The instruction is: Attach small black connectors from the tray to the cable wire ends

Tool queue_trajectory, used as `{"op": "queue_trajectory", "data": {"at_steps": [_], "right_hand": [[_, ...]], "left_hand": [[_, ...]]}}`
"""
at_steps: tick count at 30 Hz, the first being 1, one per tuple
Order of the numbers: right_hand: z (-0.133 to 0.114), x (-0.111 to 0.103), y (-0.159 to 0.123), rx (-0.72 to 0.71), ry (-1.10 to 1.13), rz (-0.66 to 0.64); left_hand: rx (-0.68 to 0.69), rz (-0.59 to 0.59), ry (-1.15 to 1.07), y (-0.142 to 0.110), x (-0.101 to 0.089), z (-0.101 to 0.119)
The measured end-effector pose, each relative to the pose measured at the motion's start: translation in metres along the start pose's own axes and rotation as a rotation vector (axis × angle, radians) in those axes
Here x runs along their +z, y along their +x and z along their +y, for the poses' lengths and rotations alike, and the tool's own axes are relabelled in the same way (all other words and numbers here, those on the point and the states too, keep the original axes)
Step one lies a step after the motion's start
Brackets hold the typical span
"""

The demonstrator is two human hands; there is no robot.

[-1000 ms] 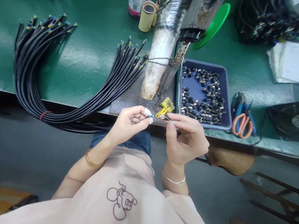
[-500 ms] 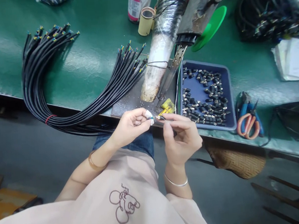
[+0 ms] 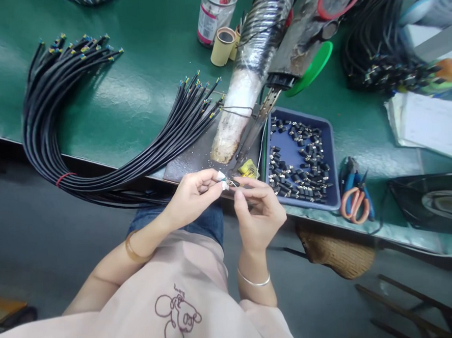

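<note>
My left hand (image 3: 193, 194) is pinched on the stripped end of a black cable, just below the table's front edge. My right hand (image 3: 257, 210) faces it, fingers pinched on a thin metal tool or wire that touches the cable tip between the two hands. A bundle of black cables (image 3: 104, 120) bound by a red band loops over the table edge to the left. A blue tray (image 3: 335, 172) of small black connectors lies just right of my right hand. A small yellow part (image 3: 248, 168) rests on the dark metal plate (image 3: 187, 161) above my fingers.
A foil-wrapped machine arm (image 3: 250, 70) slants down to the plate. Tape rolls (image 3: 222, 46) and a labelled bottle (image 3: 211, 17) stand behind it. Orange-handled scissors and blue pliers (image 3: 354, 199) lie right of the tray. Papers (image 3: 430, 123) and more cables (image 3: 379, 52) are far right.
My two hands have drawn closer together, so the tool tip now meets the cable end. The view has shifted slightly left and tilted.
</note>
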State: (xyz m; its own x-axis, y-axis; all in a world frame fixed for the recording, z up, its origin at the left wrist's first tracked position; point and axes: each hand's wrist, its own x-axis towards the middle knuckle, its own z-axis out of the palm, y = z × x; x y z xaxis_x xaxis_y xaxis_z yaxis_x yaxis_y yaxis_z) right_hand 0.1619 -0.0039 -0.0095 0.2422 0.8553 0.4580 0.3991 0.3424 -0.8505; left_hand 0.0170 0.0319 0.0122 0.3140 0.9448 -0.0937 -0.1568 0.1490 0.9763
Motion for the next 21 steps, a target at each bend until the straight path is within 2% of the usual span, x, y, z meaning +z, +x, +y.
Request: {"op": "queue_trajectory", "data": {"at_steps": [6,21], "right_hand": [[0.0,-0.001,0.002,0.029,0.005,-0.01],[0.003,0.001,0.011,-0.065,-0.032,-0.006]], "left_hand": [[0.012,-0.005,0.108,0.002,0.0,-0.001],[0.059,0.061,0.173,0.008,0.002,-0.001]]}}
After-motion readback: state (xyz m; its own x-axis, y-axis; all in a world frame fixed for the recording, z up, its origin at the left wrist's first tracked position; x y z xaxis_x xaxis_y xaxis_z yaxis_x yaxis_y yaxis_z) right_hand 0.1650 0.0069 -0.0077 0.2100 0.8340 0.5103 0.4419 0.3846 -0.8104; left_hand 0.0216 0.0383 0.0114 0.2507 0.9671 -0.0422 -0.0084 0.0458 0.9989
